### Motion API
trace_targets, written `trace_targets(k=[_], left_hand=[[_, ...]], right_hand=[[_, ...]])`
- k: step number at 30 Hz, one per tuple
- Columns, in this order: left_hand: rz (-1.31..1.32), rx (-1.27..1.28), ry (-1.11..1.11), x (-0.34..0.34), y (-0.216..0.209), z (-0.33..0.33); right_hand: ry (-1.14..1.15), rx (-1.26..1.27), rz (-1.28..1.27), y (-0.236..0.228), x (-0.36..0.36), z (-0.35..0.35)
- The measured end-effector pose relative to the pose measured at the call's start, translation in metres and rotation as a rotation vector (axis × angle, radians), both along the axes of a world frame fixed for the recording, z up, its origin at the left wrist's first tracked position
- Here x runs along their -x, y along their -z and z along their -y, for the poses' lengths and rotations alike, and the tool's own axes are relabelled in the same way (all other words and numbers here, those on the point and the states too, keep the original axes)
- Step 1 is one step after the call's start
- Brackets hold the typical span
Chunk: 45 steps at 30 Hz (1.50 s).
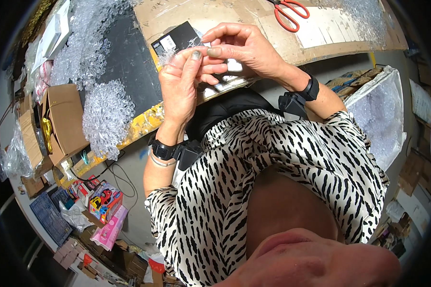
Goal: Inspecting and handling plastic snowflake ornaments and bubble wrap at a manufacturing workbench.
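Note:
Over the table's near edge, my two hands meet at the fingertips. My left hand [179,83] is closed in a pinch, and a tuft of small clear plastic pieces [166,58] sticks out at its left side. Against the left fingertips, my right hand [249,50] pinches thumb to forefinger; what lies between them is too small to make out. Beyond the hands is a black card [184,32] with a white label. Loose heaps of similar clear pieces [107,112] lie on a dark board [129,57] to the left.
Red-handled scissors [292,15] lie at the far side, near white paper strips [328,31]. More clear pieces [361,16] spread at the far right. A cardboard box [64,119] stands left. A white-lined container of clear pieces [380,115] sits right, below table level.

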State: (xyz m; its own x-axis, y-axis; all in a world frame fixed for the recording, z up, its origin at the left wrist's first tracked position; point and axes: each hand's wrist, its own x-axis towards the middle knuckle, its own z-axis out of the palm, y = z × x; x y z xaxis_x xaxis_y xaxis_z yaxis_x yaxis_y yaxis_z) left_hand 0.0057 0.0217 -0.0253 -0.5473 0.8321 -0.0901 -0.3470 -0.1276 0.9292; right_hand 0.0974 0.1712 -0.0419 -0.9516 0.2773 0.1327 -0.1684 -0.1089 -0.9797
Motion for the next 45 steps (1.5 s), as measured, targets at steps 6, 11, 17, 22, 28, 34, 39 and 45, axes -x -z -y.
trace_targets(k=[6,11,17,22,28,34,39,45], left_hand=[[-0.035,0.025,0.02,-0.001,-0.004,-0.003],[0.004,0.018,0.007,0.0,0.001,-0.003],[0.209,-0.064,-0.058,0.008,0.007,-0.003],[0.462,-0.167,-0.102,0.019,0.016,0.002],[0.485,-0.133,-0.158,0.023,0.021,0.005],[0.395,-0.108,-0.088,0.022,0.013,0.008],[0.161,0.061,-0.066,0.012,0.0,0.004],[0.07,0.09,-0.163,0.011,-0.002,0.005]], right_hand=[[0.065,0.034,-0.06,0.0,0.008,0.005],[0.101,-0.022,-0.069,0.0,0.007,0.003],[0.099,0.083,-0.105,0.009,0.008,0.0],[-0.042,0.409,-0.001,0.005,0.005,-0.003],[-0.008,0.415,0.031,0.009,0.004,-0.008],[0.043,0.356,0.022,0.006,0.007,-0.003],[0.035,0.255,0.034,0.007,0.009,0.0],[0.077,0.159,0.031,0.0,0.007,0.0]])
